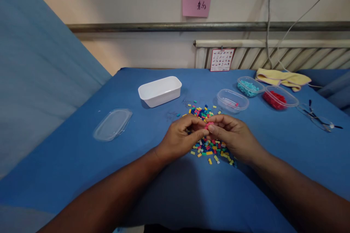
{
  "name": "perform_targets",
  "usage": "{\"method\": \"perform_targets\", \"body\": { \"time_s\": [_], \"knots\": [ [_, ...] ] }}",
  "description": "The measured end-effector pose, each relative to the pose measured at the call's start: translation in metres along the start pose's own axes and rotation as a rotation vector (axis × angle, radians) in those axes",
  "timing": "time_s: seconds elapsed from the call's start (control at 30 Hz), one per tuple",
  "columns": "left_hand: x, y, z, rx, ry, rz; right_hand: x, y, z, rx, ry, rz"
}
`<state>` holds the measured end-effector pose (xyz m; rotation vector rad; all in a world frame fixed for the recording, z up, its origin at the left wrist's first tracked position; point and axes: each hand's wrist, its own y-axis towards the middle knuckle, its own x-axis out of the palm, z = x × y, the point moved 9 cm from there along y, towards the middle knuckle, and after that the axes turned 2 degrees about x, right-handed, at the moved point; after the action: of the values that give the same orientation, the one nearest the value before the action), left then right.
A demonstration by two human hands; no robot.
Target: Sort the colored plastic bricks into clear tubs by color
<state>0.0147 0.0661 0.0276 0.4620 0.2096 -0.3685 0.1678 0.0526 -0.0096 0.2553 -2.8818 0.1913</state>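
Note:
Between the fingertips of both hands is a small pink toy brick piece (209, 125); whether it is one brick or a few joined, I cannot tell. My left hand (183, 134) pinches it from the left, thumb and forefinger closed. From the right, my right hand (236, 136) grips the same piece with thumb and fingers. Under and around the hands lies a loose pile of small bricks (209, 153) in yellow, blue, green, pink and white, partly hidden by the fingers. Just beyond the right hand stands a clear plastic tub (232, 102) with a little pink brick inside.
A white rectangular bin (161, 93) stands behind the pile. Clear lids (112, 124) lie at left. Further right are a tub of turquoise pieces (248, 88), a tub of red pieces (275, 100), a yellow cloth (283, 78) and eyeglasses (318, 118). A blue cloth (68, 138) covers the table.

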Motion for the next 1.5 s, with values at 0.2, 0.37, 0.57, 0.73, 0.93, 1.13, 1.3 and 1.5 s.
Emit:
{"method": "perform_targets", "body": {
  "time_s": [0.2,0.37,0.57,0.73,0.93,1.13,1.3,1.5],
  "knots": [
    [0.003,-0.003,0.023,0.290,0.244,-0.063,0.002,-0.001,0.003,-0.007,-0.017,0.003],
    [0.004,-0.005,0.025,0.300,0.282,-0.037,-0.011,-0.002,-0.009,-0.112,-0.178,0.108],
    [-0.042,0.008,-0.001,0.166,0.347,0.205,-0.082,0.004,-0.083,-0.572,-0.858,0.460],
    [-0.088,0.019,-0.048,-0.070,0.351,0.390,-0.115,0.023,-0.094,-0.670,-1.345,0.518],
    [-0.076,0.025,-0.055,-0.102,0.541,0.090,-0.121,0.029,-0.081,-0.680,-1.504,0.447],
    [-0.057,0.016,-0.035,-0.130,0.721,-0.307,-0.099,0.008,-0.092,-0.805,-1.461,0.453],
    [-0.053,0.009,-0.024,-0.131,0.675,-0.479,-0.054,-0.013,-0.085,-0.897,-1.373,0.284],
    [-0.041,0.003,-0.024,-0.088,0.688,-0.574,-0.012,-0.016,-0.045,-0.849,-1.337,-0.097]
  ]
}}
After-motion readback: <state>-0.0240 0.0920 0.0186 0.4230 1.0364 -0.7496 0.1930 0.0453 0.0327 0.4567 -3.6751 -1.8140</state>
